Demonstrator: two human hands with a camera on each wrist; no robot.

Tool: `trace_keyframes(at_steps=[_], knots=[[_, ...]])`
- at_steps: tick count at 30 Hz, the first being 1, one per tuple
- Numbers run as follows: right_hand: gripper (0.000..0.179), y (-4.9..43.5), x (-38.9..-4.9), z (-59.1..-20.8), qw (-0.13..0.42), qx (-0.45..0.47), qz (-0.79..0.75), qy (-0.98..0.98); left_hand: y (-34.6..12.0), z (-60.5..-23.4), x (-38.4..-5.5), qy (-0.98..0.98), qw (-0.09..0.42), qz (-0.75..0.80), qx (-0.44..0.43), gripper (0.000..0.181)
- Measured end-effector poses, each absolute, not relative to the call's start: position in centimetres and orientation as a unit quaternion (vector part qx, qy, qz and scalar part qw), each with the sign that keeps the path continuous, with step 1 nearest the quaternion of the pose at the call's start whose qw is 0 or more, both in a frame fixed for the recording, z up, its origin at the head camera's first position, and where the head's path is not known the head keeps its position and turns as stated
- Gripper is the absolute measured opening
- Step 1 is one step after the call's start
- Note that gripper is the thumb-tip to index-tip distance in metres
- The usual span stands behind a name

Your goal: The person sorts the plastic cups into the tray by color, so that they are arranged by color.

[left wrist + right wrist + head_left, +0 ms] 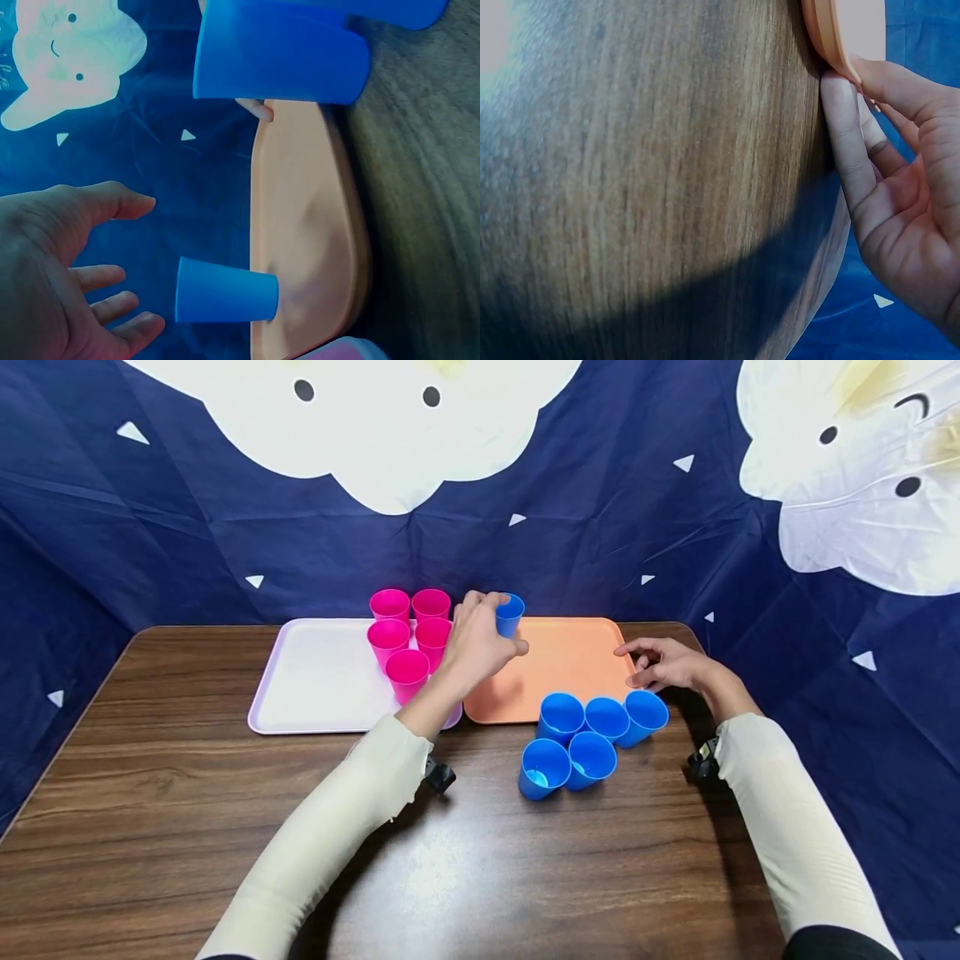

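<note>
A single blue cup stands upright on the orange tray, at its back left corner. My left hand is beside that cup, fingers spread; in the left wrist view a gap shows between the fingertips and the cup. At the tray's right edge, my right hand pinches the rim between thumb and fingers, as the right wrist view shows. Several more blue cups stand close together along the orange tray's front edge and on the table before it.
Left of the orange tray lies a white tray with a purple rim. Several pink cups stand grouped at its right side, partly behind my left forearm. The brown wooden table ends at a dark blue cloth with white cloud shapes.
</note>
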State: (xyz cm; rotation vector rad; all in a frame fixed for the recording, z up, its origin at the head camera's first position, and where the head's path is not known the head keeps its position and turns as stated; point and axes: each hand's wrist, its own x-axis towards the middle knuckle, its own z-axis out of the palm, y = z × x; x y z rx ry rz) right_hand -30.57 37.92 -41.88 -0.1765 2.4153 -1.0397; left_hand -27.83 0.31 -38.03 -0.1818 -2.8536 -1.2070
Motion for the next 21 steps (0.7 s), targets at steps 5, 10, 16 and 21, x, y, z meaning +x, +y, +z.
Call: trace_keyframes(at_steps=[5,10,16,21], knots=[[0.072,37.8,-30.6,-41.9,0.252,-0.064,-0.385,0.885,0.1,-37.1,-25.8,-0.909,0.034,-0.406,-0.089,0.079],[0.071,37.8,-30.4,-41.7,0.251,-0.067,-0.386,0.885,0.0,-36.4,-24.2,-0.895,0.043,-0.425,-0.131,0.075],[0.072,37.8,-30.4,-41.6,0.252,-0.064,-0.385,0.885,-0.1,-36.7,-23.6,-0.855,-0.008,-0.482,-0.193,0.076],[0.071,37.8,-30.5,-41.9,0.252,-0.065,-0.385,0.886,-0.6,-37.7,-23.7,-0.810,-0.078,-0.534,-0.231,0.076]])
